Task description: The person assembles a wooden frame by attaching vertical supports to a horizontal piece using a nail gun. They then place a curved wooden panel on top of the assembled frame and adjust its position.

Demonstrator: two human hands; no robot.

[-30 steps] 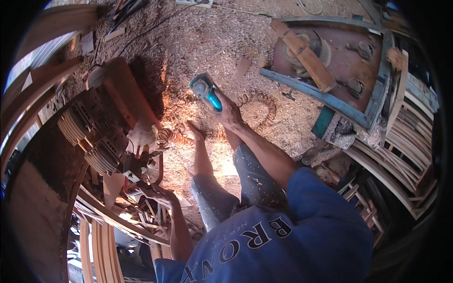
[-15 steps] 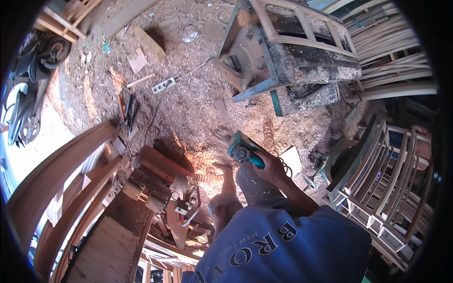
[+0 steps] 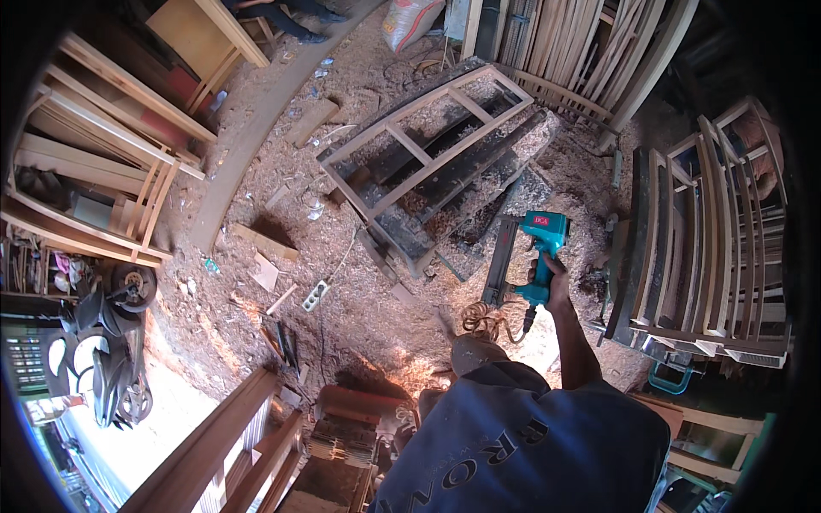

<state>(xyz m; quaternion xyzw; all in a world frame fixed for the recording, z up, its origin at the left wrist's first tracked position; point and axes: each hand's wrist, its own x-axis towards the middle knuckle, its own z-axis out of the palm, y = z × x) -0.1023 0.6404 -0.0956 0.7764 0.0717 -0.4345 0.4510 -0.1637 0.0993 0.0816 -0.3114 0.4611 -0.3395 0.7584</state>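
My right hand (image 3: 556,278) is wrapped round the grip of a teal air nail gun (image 3: 547,229), held up on the right side of the head view. Its long dark magazine (image 3: 503,261) slants down on the left of the grip. A tan coiled air hose (image 3: 484,321) joins the bottom of the handle and hangs over my lap. Beyond the nail gun, a light wooden frame (image 3: 416,144) with crossbars lies on a low, dark, shaving-covered bench (image 3: 410,239). I cannot make out my left hand; its side is hidden by my blue shirt (image 3: 522,436).
Sawdust and offcuts cover the floor. A white power strip (image 3: 316,296) lies left of centre, its cord running to the bench. Slatted wooden frames (image 3: 710,248) stand on the right. Curved wooden parts (image 3: 205,445) rise at lower left. A motorbike (image 3: 107,359) and stacked furniture frames (image 3: 94,162) are farther left.
My view has swung right and upward. The nail gun has gone from above my knees to higher on the right, upright with its magazine showing. My right hand keeps its grip.
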